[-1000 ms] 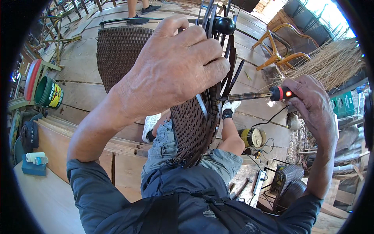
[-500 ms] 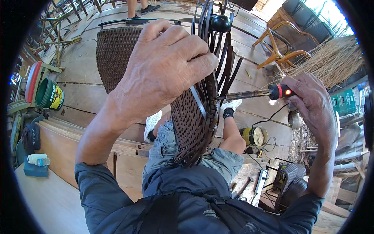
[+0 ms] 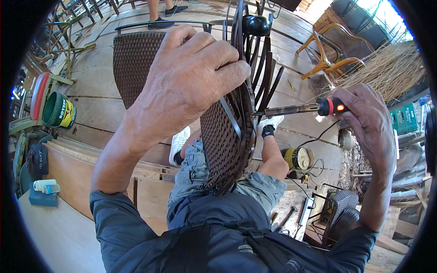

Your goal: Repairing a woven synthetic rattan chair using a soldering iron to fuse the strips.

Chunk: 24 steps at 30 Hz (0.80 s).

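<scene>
A dark brown woven wicker panel (image 3: 219, 143) stands on edge between my knees, several loose dark strips (image 3: 267, 68) fanning out at its top. My left hand (image 3: 189, 79) is closed at the panel's upper edge, beside a shiny black ball (image 3: 257, 26); the fingertips are partly hidden. In my right hand (image 3: 368, 120) is a soldering iron (image 3: 293, 110) with a black and red handle and a lit light. Its thin tip points left and meets the panel's right edge, below my left thumb. A pale flat strip (image 3: 231, 119) lies slanted on the weave.
Another brown woven panel (image 3: 136, 63) lies beyond my left forearm. A green bucket (image 3: 60, 111) stands at left, a rattan chair (image 3: 334, 50) at far right near dry fibres (image 3: 387, 73). Down right are a tin (image 3: 298, 158), a hammer (image 3: 288, 217) and a power strip (image 3: 306, 211).
My left hand and the panel's top have shifted slightly left. My right hand has moved a little to the right; the iron's tip stays at the panel's edge.
</scene>
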Available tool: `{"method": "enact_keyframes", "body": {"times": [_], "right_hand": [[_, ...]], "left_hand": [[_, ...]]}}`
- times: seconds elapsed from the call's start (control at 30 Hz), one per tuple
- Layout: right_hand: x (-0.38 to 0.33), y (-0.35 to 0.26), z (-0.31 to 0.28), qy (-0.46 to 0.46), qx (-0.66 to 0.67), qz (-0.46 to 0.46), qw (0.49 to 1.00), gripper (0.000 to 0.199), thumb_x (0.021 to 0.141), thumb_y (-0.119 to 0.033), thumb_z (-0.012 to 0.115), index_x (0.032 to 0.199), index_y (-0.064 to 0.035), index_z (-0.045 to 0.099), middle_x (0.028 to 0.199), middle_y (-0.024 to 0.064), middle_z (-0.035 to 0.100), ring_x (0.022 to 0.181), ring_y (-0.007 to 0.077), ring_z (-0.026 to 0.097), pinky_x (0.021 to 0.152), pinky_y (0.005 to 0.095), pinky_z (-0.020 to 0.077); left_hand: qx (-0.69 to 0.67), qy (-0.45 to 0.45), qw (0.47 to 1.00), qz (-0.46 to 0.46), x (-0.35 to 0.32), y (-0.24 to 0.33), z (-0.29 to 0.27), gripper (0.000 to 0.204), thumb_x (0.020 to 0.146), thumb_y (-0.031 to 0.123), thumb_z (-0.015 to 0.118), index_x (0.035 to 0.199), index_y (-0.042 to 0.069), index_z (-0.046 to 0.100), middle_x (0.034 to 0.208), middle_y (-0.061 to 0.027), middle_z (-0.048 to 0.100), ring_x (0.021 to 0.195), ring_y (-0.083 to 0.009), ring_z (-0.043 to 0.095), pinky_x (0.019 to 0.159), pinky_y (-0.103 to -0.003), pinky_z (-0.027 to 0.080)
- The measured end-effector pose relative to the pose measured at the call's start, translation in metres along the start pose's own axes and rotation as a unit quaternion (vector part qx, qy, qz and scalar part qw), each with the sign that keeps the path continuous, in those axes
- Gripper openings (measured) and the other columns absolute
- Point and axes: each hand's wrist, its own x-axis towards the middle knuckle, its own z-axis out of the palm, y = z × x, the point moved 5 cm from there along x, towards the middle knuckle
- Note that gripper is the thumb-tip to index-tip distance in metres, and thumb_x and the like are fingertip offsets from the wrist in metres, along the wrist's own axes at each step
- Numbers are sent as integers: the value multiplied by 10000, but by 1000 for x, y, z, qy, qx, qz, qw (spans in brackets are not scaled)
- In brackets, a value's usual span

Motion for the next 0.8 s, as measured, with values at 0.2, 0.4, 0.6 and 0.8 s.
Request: {"method": "enact_keyframes", "body": {"times": [0.2, 0.4, 0.6, 0.8], "right_hand": [[0, -2, -4, 12, -12, -4, 1000, 287, 767, -105, 674, 1051, -89, 632, 850, 86, 538, 826, 275, 533, 774, 412, 413], [0, -1, -2, 10, -18, 5, 1000, 294, 757, -108, 686, 1047, -100, 633, 854, 79, 542, 828, 274, 537, 764, 414, 414], [-1, -1, -3, 36, -28, -15, 999, 321, 736, -89, 697, 1051, -99, 637, 859, 77, 543, 830, 267, 544, 756, 402, 427], [-10, 13, -6, 90, 56, -1, 994, 347, 730, -14, 672, 1072, -61, 641, 931, 105, 594, 875, 280, 574, 795, 393, 447]], "left_hand": [[-21, -2, 1000, -4, -2, -1, 1, 272, 678, 73, 694, 940, 116, 636, 917, -23, 592, 825, -198, 585, 825, -377, 396], [18, 35, 999, -7, -12, 4, -6, 293, 658, 91, 724, 935, 117, 633, 906, -15, 595, 817, -198, 578, 802, -366, 399], [17, 137, 987, -87, -25, 5, 9, 249, 695, 151, 725, 928, 160, 639, 865, 28, 594, 775, -159, 568, 776, -336, 375], [-16, 134, 984, -116, -23, -1, 17, 233, 710, 139, 750, 913, 153, 637, 865, 20, 604, 787, -172, 587, 766, -340, 396]]}}
